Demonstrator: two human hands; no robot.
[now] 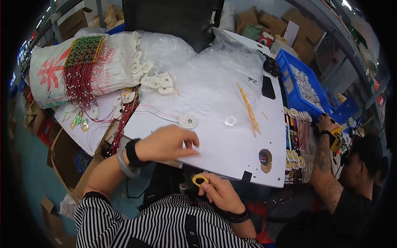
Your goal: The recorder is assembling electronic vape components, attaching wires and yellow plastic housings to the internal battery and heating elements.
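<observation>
Head view shows a small yellow ring-shaped coil point(200, 180) pinched between thumb and forefinger of the right hand point(219, 192), held low in the middle of the frame, just off the near edge of the white counter point(215, 136) and above the lap. The left hand point(167, 144) lies on the counter a little higher and to the left, its fingers point(191, 144) curled down and pressed on the white surface; whether they trap something small under them I cannot tell. Just above that hand sits a round white plastic disc with small holes point(187, 121), with thin red wires point(153, 112) trailing from it toward the left, and a clear ring point(230, 121) lies alone to its right. Judging by the layout, the work looks to be at an early or middle stage: only this one disc is out in the working area, while a heap of similar white discs point(151, 76) waits in the upper left of centre, and more, with red leads, lie on the white sheet point(93, 120) at left. A big bundle of red wires with green ends point(82, 62) rests on a printed white sack point(51, 72) in the upper left. A crumpled clear plastic bag point(215, 70) covers the upper middle, with a yellow strip point(249, 109) on it. At right a blue crate of white parts point(302, 84) stands beside another person's hand point(326, 124).
</observation>
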